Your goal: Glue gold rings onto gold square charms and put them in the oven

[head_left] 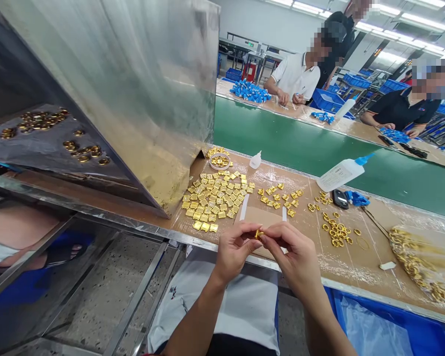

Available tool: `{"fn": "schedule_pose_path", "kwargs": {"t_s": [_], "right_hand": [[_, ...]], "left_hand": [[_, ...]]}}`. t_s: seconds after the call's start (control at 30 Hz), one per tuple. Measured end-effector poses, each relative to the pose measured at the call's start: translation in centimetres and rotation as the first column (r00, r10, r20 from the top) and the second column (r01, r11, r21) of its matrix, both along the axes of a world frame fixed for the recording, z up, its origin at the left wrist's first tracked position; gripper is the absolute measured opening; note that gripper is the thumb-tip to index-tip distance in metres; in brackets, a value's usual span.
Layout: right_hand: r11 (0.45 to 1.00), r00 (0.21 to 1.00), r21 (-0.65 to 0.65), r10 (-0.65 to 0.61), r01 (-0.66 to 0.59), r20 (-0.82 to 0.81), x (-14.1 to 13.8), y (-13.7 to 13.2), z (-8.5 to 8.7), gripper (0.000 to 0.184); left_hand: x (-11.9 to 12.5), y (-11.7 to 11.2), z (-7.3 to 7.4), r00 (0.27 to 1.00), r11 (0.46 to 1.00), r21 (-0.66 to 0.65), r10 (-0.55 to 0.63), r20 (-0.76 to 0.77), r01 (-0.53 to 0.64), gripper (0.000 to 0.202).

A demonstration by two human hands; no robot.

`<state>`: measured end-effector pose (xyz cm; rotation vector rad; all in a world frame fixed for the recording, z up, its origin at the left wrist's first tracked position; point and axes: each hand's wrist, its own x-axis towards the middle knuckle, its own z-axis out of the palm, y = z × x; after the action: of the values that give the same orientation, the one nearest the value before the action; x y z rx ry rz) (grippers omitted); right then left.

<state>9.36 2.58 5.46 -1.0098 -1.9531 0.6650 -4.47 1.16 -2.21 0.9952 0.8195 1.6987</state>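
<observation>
At the near edge of the counter (pixel 311 222), in the head view, the left hand (pixel 232 252) and right hand (pixel 294 249) both pinch one small gold piece (pixel 259 234) between their fingers; the step looks like close two-handed work on it, and the next move seems to call for a light, steady hold. A round dish (pixel 219 169) holds gold bits (pixel 219 160), a clear bag (pixel 439 249) gold rings (pixel 406 252), a blue crate (pixel 433 336) plastic sheeting (pixel 374 321)

Flat gold squares (pixel 222 196) crowd a brown workbench (pixel 378 242) near a round dish (pixel 220 169), a small white bottle (pixel 255 160) and scattered gold pieces (pixel 277 197); farther right lie loose gold rings (pixel 335 231), a blue-tipped bottle (pixel 339 175), a black gadget (pixel 340 199) and a plastic bag (pixel 422 254).
</observation>
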Motion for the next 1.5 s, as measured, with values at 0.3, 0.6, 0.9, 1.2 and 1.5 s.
{"fn": "schedule_pose_path", "kwargs": {"t_s": [0.3,0.6,0.9,1.2,1.5], "right_hand": [[1.000,0.993,0.015,-0.019,0.017,0.115,-0.4,0.0,-0.5,0.034],[1.000,0.995,-0.022,0.007,-0.004,0.100,-0.1,0.0,-0.2,0.028],[0.986,0.999,-0.164,-0.008,0.014,0.040,-0.4,0.3,-0.5,0.022],[0.991,0.994,-0.117,-0.078,0.068,-0.080,0.7,0.0,-1.8,0.029],[0.988,0.973,-0.149,0.002,-0.037,-0.230,0.2,-0.4,-4.1,0.013]], "left_hand": [[-0.7,0.2,-0.1,1.000,1.000,-0.018,-0.006,0.006,0.006,0.031],[-0.6,0.2,-0.1,0.998,0.998,-0.020,-0.055,0.021,0.055,0.034],[-0.6,0.5,-0.4,0.997,0.991,-0.125,-0.030,0.070,0.038,0.042],[-0.5,-0.1,0.6,0.923,0.943,-0.274,-0.074,0.379,0.188,0.050],[0.4,-0.8,1.8,0.696,0.836,-0.231,-0.227,0.681,0.498,0.046]]}}
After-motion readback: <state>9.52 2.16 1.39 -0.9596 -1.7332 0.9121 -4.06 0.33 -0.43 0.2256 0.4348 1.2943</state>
